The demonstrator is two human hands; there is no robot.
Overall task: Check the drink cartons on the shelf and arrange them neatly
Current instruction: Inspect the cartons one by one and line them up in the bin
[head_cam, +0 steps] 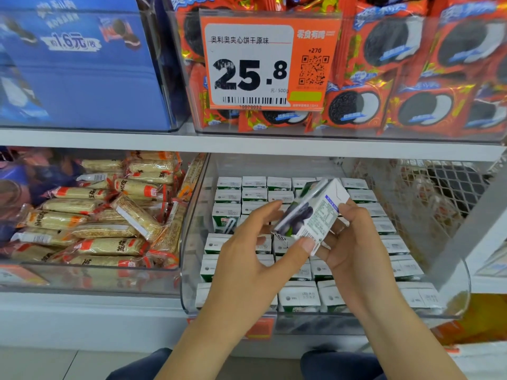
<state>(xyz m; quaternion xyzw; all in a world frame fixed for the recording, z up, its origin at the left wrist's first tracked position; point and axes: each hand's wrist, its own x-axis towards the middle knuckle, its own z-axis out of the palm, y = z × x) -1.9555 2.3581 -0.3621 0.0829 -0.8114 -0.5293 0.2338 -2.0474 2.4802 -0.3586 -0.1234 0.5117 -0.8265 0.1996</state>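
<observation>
A white drink carton point(315, 208) with a dark fruit picture is held tilted above the clear bin point(189, 237) on the lower shelf. My left hand point(247, 259) pinches its lower end, thumb on the label side, fingers behind. My right hand point(354, 248) grips its right side with curled fingers. Below, several white and green cartons point(299, 296) stand upright in rows inside the bin, tops showing. One carton point(225, 218) at the left of the rows shows its green face with a straw.
A clear bin of wrapped sesame bars point(104, 223) sits to the left. Above, bins hold red cookie packs point(411, 86) and a blue box point(82, 72), with an orange price tag point(269, 64). A wire mesh panel point(439, 187) stands at the right.
</observation>
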